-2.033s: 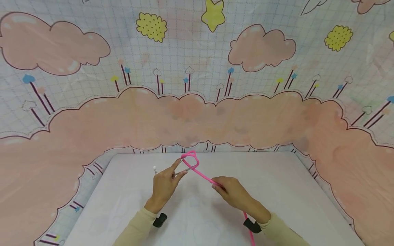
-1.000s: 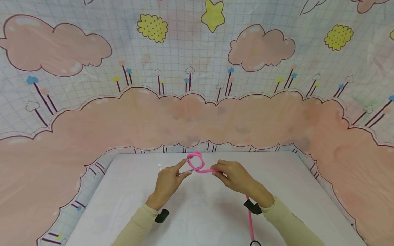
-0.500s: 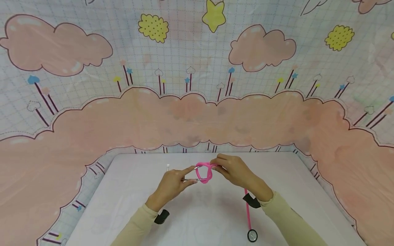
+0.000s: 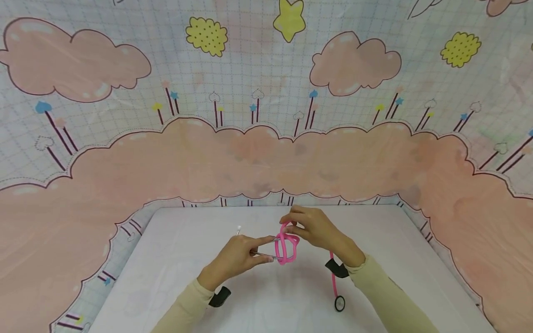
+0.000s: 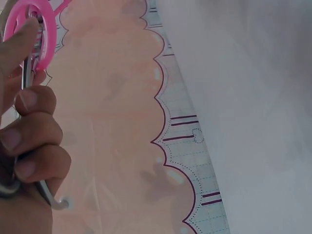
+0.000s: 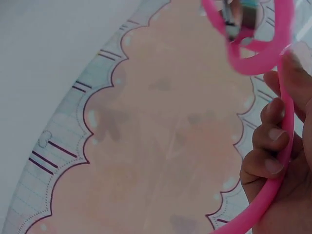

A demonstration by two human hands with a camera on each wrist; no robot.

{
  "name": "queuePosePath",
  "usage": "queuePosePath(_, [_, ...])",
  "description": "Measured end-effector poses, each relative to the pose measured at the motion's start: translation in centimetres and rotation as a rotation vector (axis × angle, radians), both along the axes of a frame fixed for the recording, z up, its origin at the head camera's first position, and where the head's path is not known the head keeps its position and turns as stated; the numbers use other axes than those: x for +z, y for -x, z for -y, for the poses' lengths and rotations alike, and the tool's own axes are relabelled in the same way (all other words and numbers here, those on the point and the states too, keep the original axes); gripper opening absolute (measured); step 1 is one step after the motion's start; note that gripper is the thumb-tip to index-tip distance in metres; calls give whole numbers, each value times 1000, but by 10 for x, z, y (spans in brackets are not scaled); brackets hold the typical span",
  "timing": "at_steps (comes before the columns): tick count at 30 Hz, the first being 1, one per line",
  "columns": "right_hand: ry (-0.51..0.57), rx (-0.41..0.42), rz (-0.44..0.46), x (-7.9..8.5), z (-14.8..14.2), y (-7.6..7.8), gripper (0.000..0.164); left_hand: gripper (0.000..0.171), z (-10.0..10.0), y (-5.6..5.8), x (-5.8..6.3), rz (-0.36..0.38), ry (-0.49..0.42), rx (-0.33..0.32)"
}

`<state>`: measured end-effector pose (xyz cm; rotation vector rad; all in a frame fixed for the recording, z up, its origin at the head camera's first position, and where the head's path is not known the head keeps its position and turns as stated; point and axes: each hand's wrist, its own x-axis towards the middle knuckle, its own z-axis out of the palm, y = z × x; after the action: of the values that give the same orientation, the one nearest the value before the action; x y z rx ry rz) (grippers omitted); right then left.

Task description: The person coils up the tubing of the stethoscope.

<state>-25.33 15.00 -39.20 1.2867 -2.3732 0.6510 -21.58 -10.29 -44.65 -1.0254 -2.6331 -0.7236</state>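
A stethoscope with pink tubing (image 4: 294, 252) is held up between my hands in the head view. My left hand (image 4: 235, 256) grips its metal ear tubes, fingers curled round them in the left wrist view; a white ear tip (image 5: 66, 203) pokes out below. Loops of tubing (image 5: 50, 41) surround the metal ends beyond my fingertips. My right hand (image 4: 314, 229) pinches the tubing above these loops. In the right wrist view, the tubing (image 6: 265, 197) runs down through my curled right fingers (image 6: 273, 139). The round, black-rimmed chest piece (image 4: 339, 303) hangs beneath my right wrist.
A white table (image 4: 258, 305) lies under both hands. Behind it hangs a cloth backdrop (image 4: 266, 162) printed with clouds and stars. Black straps (image 4: 337, 268) sit at both wrists, by the beige sleeves (image 4: 391, 296).
The right hand has carried the tubing up and round the metal ends, adding a turn. The left hand has tilted and moved right with the ear tubes. The chest piece has risen into view.
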Motion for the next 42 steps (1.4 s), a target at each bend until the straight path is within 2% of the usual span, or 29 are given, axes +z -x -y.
queuePosePath(7, [113, 115, 182, -16, 1, 6, 16, 51, 3, -5, -1, -24, -80, -121])
queuePosePath(10, [183, 165, 255, -12, 7, -2, 12, 49, 2, -6, -3, -33, -128, -158])
queuePosePath(14, [235, 209, 278, -2, 12, -15, 12, 48, 0, -9, -7, -49, -184, -189])
queuePosePath(17, [243, 225, 283, -4, 14, -15, 13, 47, -1, -11, -9, -71, -213, -208])
queuePosePath(22, [284, 263, 318, -11, 17, -14, 12, 46, -5, -13, -10, -142, -290, -256])
queuePosePath(25, [324, 279, 364, -25, 18, -7, 11, 47, -8, -12, -12, -181, -346, -277])
queuePosePath(30, [371, 221, 397, -48, 17, 3, 14, 50, -10, -10, -15, -229, -385, -245])
queuePosePath(34, [371, 131, 398, -54, 17, 1, 15, 49, -9, -9, -16, -235, -399, -182])
queuePosePath(39, [346, -4, 467, -62, 17, -3, 21, 49, -5, -6, -16, -239, -422, -122])
queuePosePath(42, [346, -43, 491, -69, 15, -4, 22, 51, -2, -4, -16, -230, -436, -100])
